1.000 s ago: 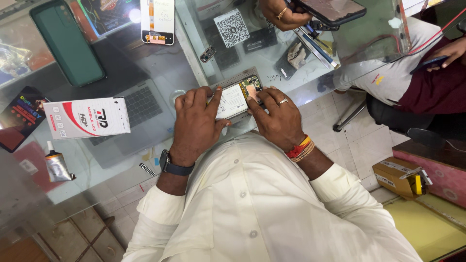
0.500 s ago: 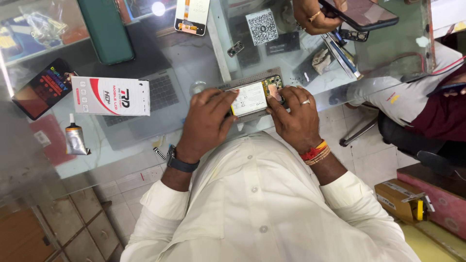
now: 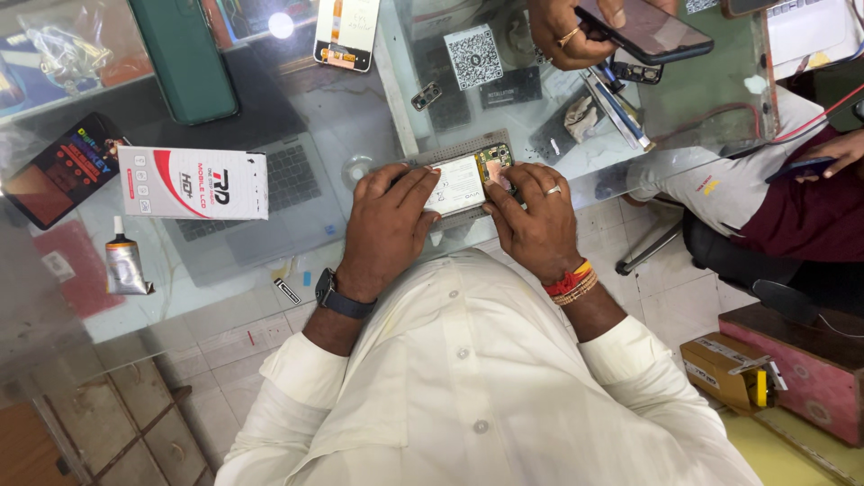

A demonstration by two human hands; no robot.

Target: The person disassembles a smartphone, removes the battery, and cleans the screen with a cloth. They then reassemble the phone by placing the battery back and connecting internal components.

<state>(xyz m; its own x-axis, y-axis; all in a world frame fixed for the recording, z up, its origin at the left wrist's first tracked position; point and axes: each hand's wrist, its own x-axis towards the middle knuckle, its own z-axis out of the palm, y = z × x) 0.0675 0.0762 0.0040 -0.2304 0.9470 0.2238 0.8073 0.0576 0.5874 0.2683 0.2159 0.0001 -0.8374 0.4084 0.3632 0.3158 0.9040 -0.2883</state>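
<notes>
At the near edge of the glass table (image 3: pixel 270 324), the left hand (image 3: pixel 385 229) and right hand (image 3: pixel 535 225) clamp an opened phone (image 3: pixel 463 180) between them, fingers curled closed around its two ends, its white battery and circuit board facing up. Toward the left edge lie a glue tube (image 3: pixel 124 265) and a white box (image 3: pixel 193 184). At the far edge, another person's hand (image 3: pixel 562 31) holds a dark phone (image 3: pixel 643 29).
</notes>
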